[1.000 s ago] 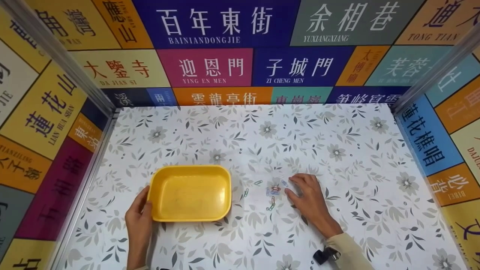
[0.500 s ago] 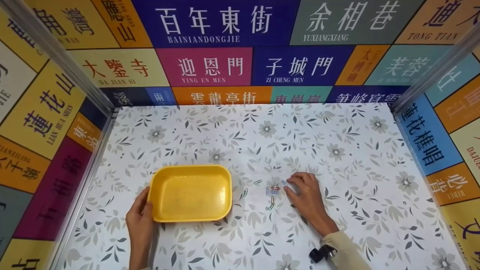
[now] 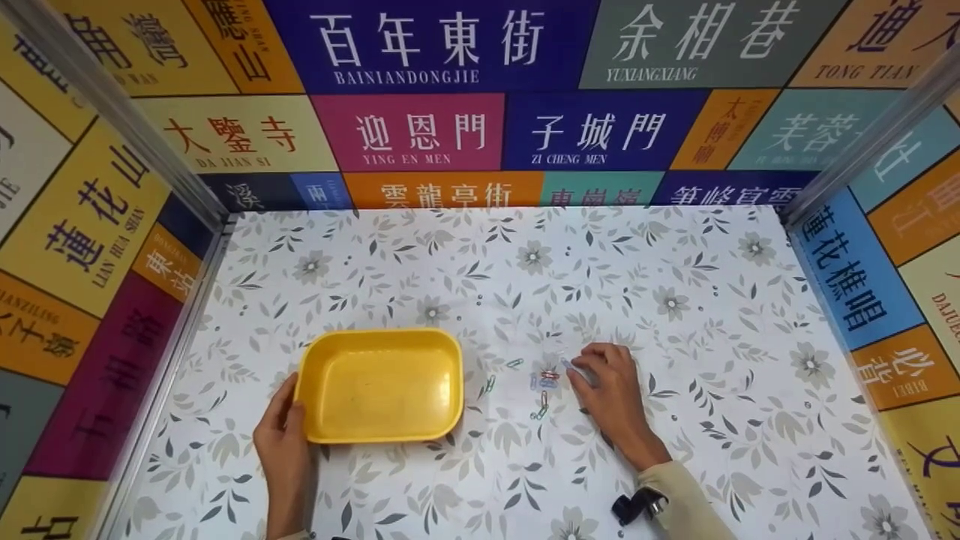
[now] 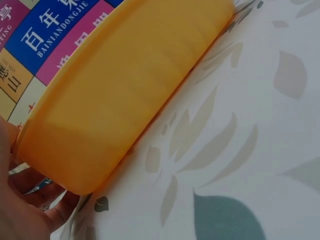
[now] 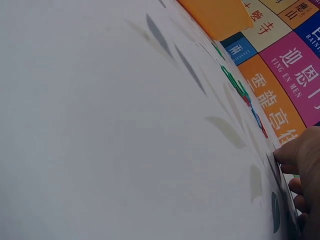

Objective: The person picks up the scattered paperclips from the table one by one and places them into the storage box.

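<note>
My left hand holds the left end of a yellow plastic tray, thumb at the rim. In the left wrist view, the fingers curl round the tray's outer corner. My right hand is low over the table, thumb and forefinger pinching the end of a pale blue paper clip. Left of these fingertips lie more paper clips, blue and red, bunched together. A red clip and a green clip sit just below the bunch. The right wrist view shows the clips edge-on.
Two green paper clips lie apart, between the tray and the bunch. The table has a white leaf-and-flower cover. Printed panels wall it at the back and both sides. A black device sits at the right sleeve.
My right hand has shifted slightly left, its fingertips closing on the pale blue paper clip. The left hand and tray have stayed almost in place.
</note>
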